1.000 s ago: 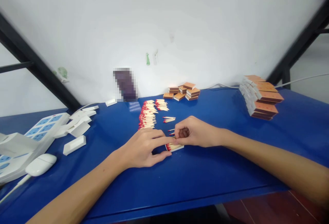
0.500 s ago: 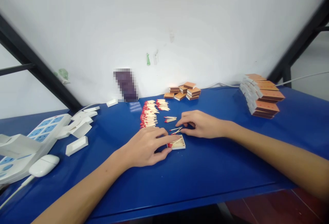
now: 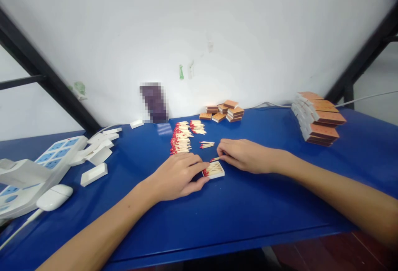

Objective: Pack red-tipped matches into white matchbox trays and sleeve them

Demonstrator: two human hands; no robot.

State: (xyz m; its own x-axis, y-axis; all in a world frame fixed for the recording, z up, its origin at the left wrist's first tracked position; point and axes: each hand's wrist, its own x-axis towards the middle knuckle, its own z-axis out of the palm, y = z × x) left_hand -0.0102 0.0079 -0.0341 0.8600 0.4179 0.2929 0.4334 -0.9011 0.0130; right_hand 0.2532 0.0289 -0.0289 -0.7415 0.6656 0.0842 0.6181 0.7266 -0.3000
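Observation:
My left hand [image 3: 182, 176] grips the left end of a small white matchbox tray [image 3: 217, 175] between thumb and fingers. Red-tipped matches [image 3: 212, 168] lie inside that tray, their heads toward my left hand. Just behind the tray, my right hand [image 3: 238, 154] is closed in a pinch on matchsticks [image 3: 214, 160] whose red heads point left; how many it holds is hard to tell. A few loose matches [image 3: 207, 144] rest on the table beyond. Farther left lies a long pile of matches [image 3: 182, 138], with a smaller bunch [image 3: 198, 127] beside it.
Orange-brown matchboxes [image 3: 234, 112] are heaped by the wall, and a tall stack of them [image 3: 325, 117] stands at the right. On the left are white trays [image 3: 94, 174], a power strip [image 3: 57, 155] and a white plug-like item [image 3: 54, 197]. A pixelated dark object [image 3: 155, 103] leans on the wall.
My right fingers have closed together around the matchsticks, which were spread at the fingertips before. My left hand stays at the tray, its index finger drawn slightly back. The view has shifted slightly.

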